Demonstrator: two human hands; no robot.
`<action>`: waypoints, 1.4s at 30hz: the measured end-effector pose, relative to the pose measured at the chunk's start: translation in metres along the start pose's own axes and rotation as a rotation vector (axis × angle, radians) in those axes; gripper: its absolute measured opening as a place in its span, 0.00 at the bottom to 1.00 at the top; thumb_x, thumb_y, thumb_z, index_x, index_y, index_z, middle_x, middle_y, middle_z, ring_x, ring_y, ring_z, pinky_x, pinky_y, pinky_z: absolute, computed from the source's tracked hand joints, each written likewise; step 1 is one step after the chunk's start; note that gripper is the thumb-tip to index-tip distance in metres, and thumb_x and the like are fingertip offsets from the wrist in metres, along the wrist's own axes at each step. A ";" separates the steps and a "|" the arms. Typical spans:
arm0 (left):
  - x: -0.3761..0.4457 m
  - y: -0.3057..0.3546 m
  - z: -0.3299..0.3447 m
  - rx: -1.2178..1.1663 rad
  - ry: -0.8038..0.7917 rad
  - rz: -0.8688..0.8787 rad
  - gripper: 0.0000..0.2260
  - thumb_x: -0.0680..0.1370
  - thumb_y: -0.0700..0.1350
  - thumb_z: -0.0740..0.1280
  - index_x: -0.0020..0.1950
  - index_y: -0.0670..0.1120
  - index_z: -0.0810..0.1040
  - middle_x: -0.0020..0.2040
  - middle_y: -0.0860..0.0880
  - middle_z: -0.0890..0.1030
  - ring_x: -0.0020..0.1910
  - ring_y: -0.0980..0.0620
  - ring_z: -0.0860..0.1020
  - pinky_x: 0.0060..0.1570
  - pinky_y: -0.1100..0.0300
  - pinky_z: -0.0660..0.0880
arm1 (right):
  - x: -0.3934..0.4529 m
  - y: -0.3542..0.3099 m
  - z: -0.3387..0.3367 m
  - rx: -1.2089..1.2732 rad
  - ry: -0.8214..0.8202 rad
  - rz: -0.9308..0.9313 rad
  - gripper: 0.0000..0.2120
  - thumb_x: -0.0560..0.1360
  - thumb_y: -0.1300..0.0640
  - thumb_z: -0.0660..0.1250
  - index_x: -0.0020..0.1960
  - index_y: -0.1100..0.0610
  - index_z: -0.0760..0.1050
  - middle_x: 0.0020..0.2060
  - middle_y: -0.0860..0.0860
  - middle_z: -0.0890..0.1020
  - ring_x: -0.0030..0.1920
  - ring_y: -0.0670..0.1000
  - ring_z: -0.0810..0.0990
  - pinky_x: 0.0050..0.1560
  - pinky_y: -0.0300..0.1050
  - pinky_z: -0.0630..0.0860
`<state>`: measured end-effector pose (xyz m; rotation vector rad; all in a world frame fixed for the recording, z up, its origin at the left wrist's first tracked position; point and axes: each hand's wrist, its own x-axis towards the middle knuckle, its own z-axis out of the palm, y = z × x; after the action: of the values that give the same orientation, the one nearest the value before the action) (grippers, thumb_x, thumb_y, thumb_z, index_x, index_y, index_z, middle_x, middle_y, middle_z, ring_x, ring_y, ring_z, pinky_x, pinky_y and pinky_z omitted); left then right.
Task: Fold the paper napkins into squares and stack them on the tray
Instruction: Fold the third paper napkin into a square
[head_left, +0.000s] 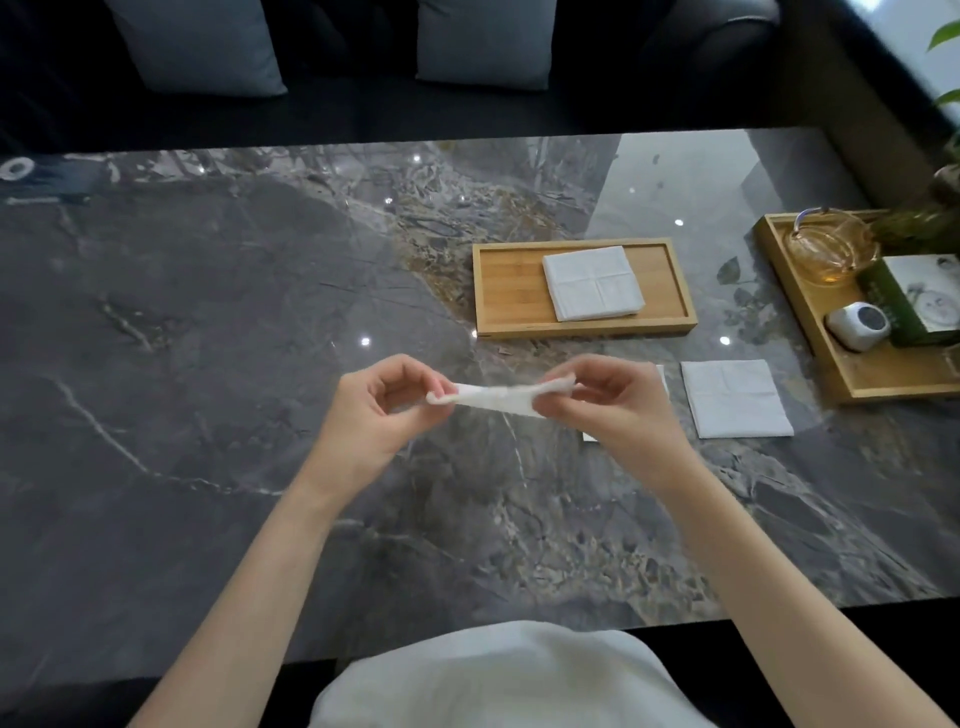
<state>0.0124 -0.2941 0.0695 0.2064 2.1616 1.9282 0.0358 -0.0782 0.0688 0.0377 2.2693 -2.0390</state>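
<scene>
Table: dark grey marble with pale veins and brownish patches, glossy, carrying small bright light spots and a pale reflected patch toward the upper right of the frame; it fills most of the picture.
Room: dim; a dark sofa runs along the top edge behind the table, with two grey cushions leaning on it at upper left and upper centre.
Left hand: centre of the frame, raised above the table, thumb and fingers pinched shut on the left end of the napkin.
Right hand: just right of centre, thumb and fingers closed on the right end of the same napkin.
Napkin: white, folded into a narrow strip, stretched between both hands, off the table.
Tray: shallow bamboo rectangle, right of centre in the upper half, lying flat on the marble.
Folded stack: white square napkins inside the tray, toward its right side, turned slightly.
Loose napkin: white square flat on the table at the right, below the tray; another white sheet shows partly under the right hand.
Second tray: at the right edge, holding a glass teapot, a green box and a small white device.
Plant: green leaves at the far right edge.
Person: white clothing at the bottom centre, bare forearms.
</scene>
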 end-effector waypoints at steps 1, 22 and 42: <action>-0.006 -0.004 -0.001 0.052 -0.022 0.000 0.08 0.67 0.33 0.71 0.35 0.44 0.77 0.36 0.56 0.84 0.40 0.59 0.80 0.45 0.69 0.75 | -0.005 0.003 -0.001 -0.005 -0.046 -0.001 0.08 0.66 0.68 0.74 0.38 0.56 0.82 0.33 0.45 0.84 0.34 0.45 0.80 0.37 0.34 0.75; 0.014 -0.104 0.022 0.450 -0.035 -0.256 0.09 0.70 0.36 0.70 0.49 0.44 0.79 0.39 0.48 0.81 0.36 0.54 0.77 0.44 0.62 0.76 | -0.003 0.101 0.015 -0.458 0.020 0.343 0.05 0.71 0.59 0.69 0.47 0.56 0.76 0.34 0.46 0.78 0.36 0.45 0.77 0.38 0.42 0.73; -0.031 -0.156 0.037 1.251 -0.285 0.140 0.25 0.80 0.53 0.39 0.72 0.44 0.59 0.72 0.48 0.61 0.71 0.51 0.54 0.69 0.49 0.48 | -0.058 0.160 0.030 -1.242 0.004 -0.154 0.20 0.78 0.52 0.54 0.68 0.56 0.69 0.67 0.52 0.72 0.69 0.53 0.65 0.67 0.54 0.60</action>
<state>0.0606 -0.2851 -0.0865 0.7682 2.8068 0.2775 0.1078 -0.0884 -0.0880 -0.2165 3.1255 -0.3543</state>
